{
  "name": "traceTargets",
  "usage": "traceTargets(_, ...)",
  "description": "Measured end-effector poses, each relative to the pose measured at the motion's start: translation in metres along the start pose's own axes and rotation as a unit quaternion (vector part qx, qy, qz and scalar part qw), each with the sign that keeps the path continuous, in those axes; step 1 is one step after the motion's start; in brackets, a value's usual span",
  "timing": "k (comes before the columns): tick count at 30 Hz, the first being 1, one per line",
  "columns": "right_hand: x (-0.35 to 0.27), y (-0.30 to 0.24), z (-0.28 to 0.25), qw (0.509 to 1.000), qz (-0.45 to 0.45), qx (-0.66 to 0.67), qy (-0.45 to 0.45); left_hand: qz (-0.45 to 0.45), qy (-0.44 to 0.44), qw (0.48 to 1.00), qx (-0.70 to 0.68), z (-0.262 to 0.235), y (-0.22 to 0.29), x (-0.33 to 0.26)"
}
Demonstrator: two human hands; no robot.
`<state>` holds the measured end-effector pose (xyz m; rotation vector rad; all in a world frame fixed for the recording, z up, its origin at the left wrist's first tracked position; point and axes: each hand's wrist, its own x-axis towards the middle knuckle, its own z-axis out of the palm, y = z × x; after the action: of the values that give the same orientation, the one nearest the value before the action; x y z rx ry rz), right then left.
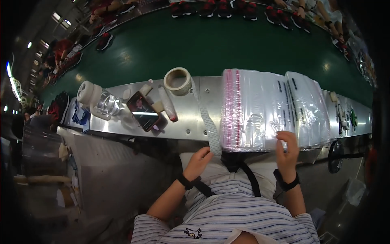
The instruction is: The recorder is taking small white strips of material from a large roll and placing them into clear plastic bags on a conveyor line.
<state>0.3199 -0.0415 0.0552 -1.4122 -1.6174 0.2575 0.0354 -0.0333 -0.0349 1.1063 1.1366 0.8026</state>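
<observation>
A roll of label tape (178,82) lies on the metal bench. Its pale printed strip (208,122) runs down over the near edge, where my left hand (198,162) pinches its lower end. To the right, a flat stack of clear plastic bags (256,110) with pink-red seal edges on its left side covers the bench. A second stack of clear bags (310,110) overlaps its right side. My right hand (287,152) is over the near edge of the bags, fingers curled toward the thumb. Whatever is between those fingertips is too small to make out.
Left on the bench are a clear bottle (103,101), a phone (143,112) and a pale tube-shaped item (167,102) with a red end. Small tools (345,116) lie far right. Beyond runs a green conveyor belt (203,44) with black-and-red shoes (223,9); other people sit along it.
</observation>
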Motion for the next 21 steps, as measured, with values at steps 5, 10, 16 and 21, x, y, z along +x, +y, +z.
traceTargets(5,-0.001,-0.039,0.061,0.962,0.028,0.152,-0.225,-0.057,-0.008,0.997,-0.044,0.008,0.032,-0.005)
traceTargets(10,-0.009,-0.052,0.080,0.904,0.068,0.221,-0.360,-0.098,0.008,0.935,-0.340,0.007,0.052,-0.016)
traceTargets(16,-0.018,-0.046,0.080,0.850,0.242,0.321,-0.341,-0.094,-0.016,0.974,-0.204,0.012,0.055,-0.013)
traceTargets(21,-0.009,-0.051,0.076,0.906,0.173,0.248,-0.298,0.157,0.270,0.950,0.016,0.022,0.063,-0.016)
